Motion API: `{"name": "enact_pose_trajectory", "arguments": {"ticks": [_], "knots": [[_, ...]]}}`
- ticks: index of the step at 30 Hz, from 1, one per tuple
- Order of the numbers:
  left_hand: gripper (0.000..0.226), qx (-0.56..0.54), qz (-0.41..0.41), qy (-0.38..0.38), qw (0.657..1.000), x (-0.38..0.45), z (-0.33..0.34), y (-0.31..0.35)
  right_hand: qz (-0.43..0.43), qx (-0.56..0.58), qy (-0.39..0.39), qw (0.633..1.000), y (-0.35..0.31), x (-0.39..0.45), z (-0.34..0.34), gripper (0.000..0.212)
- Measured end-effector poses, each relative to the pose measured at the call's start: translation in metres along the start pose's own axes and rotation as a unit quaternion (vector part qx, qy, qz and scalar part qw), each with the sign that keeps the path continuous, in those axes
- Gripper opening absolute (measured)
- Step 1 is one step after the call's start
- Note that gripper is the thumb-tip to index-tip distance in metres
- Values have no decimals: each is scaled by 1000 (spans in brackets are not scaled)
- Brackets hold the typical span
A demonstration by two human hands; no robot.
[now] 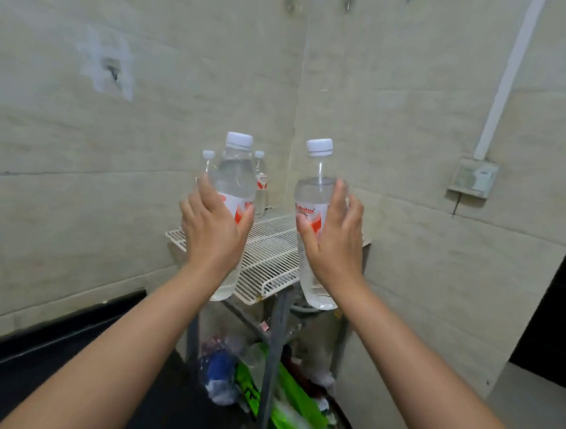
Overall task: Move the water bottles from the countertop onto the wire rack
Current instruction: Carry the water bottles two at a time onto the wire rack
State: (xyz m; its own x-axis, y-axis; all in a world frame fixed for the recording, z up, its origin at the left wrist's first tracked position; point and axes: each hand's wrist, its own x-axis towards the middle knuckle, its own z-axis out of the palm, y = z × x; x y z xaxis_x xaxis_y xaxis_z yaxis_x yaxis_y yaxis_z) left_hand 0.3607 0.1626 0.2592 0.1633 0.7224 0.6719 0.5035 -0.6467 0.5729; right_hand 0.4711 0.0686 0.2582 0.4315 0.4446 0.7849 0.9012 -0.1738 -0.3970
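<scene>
left grip (pixel 215 224) and right grip (pixel 332 238) each wrap a full bottle (pixel 235 177) at the label, above the rack (pixel 272 253). clear plastic is smooth, flexible, moderately heavy; hold mid-body.

Red lettering is carried on the white-and-red label of the clear plastic water bottle with a white cap (pixel 313 196) held on the right; it can be read as "ahaha", probably "Wahaha", the first letter being cut off. On the matching clear white-capped bottle (pixel 235 177) held on the left, only blurred red strokes can be made out.
</scene>
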Motion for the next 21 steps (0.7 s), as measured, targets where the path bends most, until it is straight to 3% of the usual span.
{"name": "enact_pose_trajectory", "arguments": {"ticks": [5,9,12,21], "knots": [[78,48,31,58,997,64,70,-9,-3,12,-75,997,46,69,48,74],[76,73,4,19,997,93,106,-18,-2,35,-98,995,78,106,86,74],[73,94,15,55,994,111,140,-28,-8,66,-120,991,108,137,125,72],[68,213,-66,116,968,170,238,-77,-78,229,-219,945,167,212,252,74]]}}
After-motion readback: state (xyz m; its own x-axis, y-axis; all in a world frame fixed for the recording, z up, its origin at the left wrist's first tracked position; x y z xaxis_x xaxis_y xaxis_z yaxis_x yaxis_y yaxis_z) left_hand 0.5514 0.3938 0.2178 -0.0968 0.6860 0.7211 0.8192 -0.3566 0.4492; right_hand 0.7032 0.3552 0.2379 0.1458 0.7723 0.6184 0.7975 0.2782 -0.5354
